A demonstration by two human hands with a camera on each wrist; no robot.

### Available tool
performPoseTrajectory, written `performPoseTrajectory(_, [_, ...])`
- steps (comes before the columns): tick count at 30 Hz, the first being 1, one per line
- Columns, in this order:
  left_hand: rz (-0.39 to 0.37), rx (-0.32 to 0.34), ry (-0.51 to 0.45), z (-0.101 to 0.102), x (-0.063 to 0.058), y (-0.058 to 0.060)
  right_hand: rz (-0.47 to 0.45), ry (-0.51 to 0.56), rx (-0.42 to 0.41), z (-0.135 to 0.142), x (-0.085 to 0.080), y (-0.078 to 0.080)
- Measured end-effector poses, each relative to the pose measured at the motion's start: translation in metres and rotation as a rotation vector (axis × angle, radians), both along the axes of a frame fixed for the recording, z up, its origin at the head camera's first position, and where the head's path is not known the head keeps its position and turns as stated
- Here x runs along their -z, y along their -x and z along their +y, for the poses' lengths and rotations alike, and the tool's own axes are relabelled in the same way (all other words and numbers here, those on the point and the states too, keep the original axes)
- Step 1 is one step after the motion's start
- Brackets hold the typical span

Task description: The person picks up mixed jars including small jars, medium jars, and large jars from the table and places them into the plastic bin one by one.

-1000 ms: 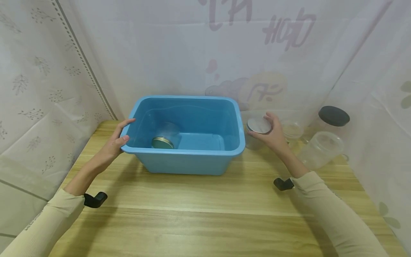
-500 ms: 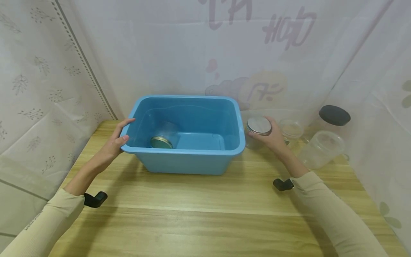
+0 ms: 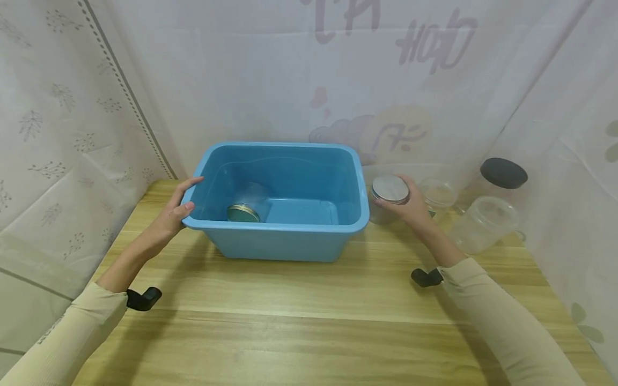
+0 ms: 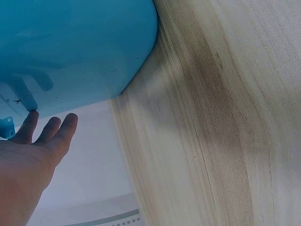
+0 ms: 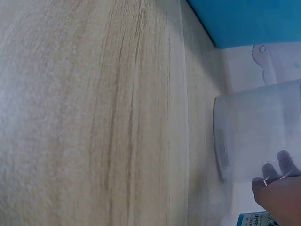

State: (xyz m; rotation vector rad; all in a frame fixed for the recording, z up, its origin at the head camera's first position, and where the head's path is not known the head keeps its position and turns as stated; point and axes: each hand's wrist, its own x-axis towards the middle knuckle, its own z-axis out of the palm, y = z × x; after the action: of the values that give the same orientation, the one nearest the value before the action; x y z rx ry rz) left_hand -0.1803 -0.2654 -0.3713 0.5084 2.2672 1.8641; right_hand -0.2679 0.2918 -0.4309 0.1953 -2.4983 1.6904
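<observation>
A blue plastic tub (image 3: 285, 227) stands on the table, its rim gripped at the left end by my left hand (image 3: 166, 219), thumb on top. In the left wrist view several fingers of the left hand (image 4: 35, 160) reach under the rim beside the tub wall (image 4: 80, 52). Just right of the tub, a clear jar with a silver screw lid (image 3: 390, 188) stands upright. My right hand (image 3: 414, 209) grips this jar just below its lid. The right wrist view shows the clear jar body (image 5: 258, 127) with fingertips (image 5: 284, 160) against its side. Inside the tub lies a clear jar with a green-and-gold lid (image 3: 243, 213).
Right of the hand stand a clear container (image 3: 438, 192), a lidless clear jar (image 3: 485, 228) leaning to the right, and a jar with a black lid (image 3: 504, 172). A patterned white curtain (image 3: 270, 80) hangs behind the wooden table (image 3: 289, 332).
My right hand has closed from a wide, loose curve over the silver lid to a grip lower round that jar. The left hand keeps its hold on the tub rim.
</observation>
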Motion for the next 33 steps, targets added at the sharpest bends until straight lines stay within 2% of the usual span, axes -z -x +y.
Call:
performPoseTrajectory(8, [0.009, 0.005, 0.011, -0.001, -0.001, -0.001, -0.01, -0.014, -0.008, 0.0, -0.002, -0.001])
performPoseTrajectory(14, [0.006, 0.001, 0.006, 0.0, -0.001, 0.0, -0.044, 0.001, -0.031, -0.01, -0.028, -0.017])
performPoseTrajectory(16, [0.006, 0.0, 0.005, 0.0, -0.001, 0.0, -0.043, 0.006, -0.043, -0.011, -0.031, -0.019])
performPoseTrajectory(27, [0.009, -0.007, 0.021, 0.001, -0.001, -0.001, -0.004, 0.035, -0.074, 0.0, -0.018, -0.004])
performPoseTrajectory(33, [0.008, -0.005, 0.021, 0.001, -0.001, -0.001, 0.022, 0.045, -0.078, 0.004, -0.02, -0.002])
